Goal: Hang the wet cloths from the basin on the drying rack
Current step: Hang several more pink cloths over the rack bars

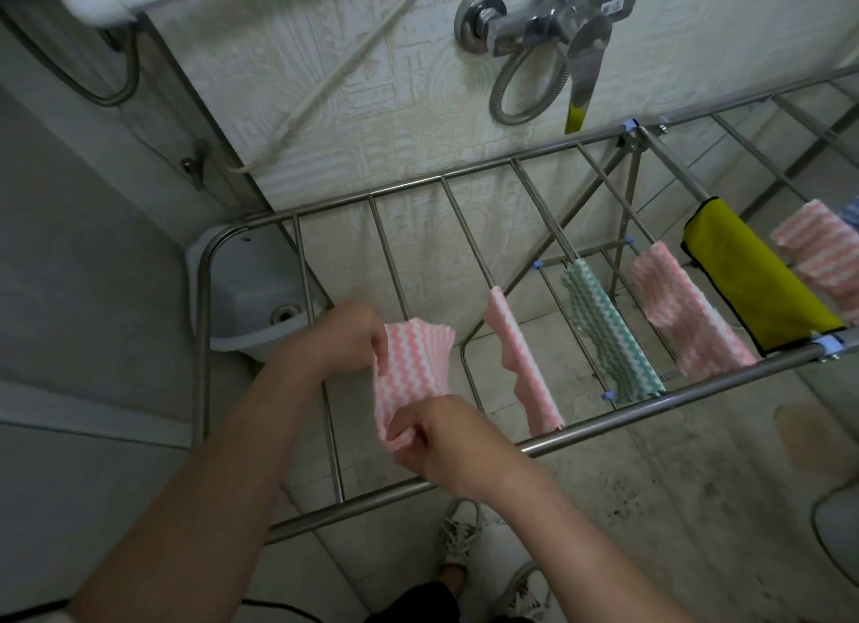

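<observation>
Pink-striped cloth (pixel 411 366), pinched at its far edge by the left hand (pixel 353 339) and at its near corner by the right hand (pixel 441 441), hangs just above the drying rack (pixel 604 425) at its left end, and is probably best spread flat and centred over one bar before release.

Home bathroom: shower mixer (pixel 553 22), hose (pixel 525 87), tiled floor (pixel 650 483).

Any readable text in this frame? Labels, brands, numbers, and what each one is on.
Nothing can be read.
Sticker on the mixer tap: has some print, but it is too small and blurred to read.
Held pink cloth: wave pattern only, no lettering.
Drying rack: bare metal, no markings visible.
</observation>
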Demonstrator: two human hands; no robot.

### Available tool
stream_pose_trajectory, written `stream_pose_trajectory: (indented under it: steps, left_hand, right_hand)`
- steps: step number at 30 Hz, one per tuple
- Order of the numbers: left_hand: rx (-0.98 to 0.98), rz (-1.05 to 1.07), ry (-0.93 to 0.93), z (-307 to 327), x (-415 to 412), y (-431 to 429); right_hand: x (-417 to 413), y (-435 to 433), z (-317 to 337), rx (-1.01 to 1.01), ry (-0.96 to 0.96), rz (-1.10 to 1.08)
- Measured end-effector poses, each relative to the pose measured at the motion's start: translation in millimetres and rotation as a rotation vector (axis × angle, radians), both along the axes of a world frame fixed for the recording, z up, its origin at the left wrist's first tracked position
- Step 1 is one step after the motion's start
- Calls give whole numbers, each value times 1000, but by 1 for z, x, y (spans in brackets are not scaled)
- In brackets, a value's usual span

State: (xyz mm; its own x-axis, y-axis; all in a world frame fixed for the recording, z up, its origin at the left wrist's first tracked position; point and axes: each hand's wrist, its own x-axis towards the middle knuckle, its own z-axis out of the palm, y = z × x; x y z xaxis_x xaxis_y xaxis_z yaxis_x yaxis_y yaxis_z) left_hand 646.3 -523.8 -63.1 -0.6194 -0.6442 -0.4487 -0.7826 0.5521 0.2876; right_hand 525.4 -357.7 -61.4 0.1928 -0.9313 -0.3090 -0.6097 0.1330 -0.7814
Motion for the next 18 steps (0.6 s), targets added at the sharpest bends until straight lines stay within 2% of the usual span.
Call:
stream_pose_trajectory:
  steps: [3,5,7,8,11,13,18]
  left_hand:
    - [32,-26,-93,-9,4,3]
    - [21,-26,-116,-8,2,6]
    - [-22,74,30,-6,-2,10]
    - [-46,154,150,-6,-5,13]
    - [-54,370,383,-11,-14,19]
    - [-25,415,408,-18,-21,22]
    - [-72,531,469,-23,-31,29]
  right_hand:
    - [3,3,1,-14,26,25]
    - [-3,2,1,-55,-58,-201]
    - [-18,-1,-3,-81,-95,-484]
    - [-27,-3,-3,-70,-77,-548]
    - [-42,-1,-4,99,7,-441]
    - [-40,2,-6,179,76,-362]
    - [-28,6,-10,195,230,-302]
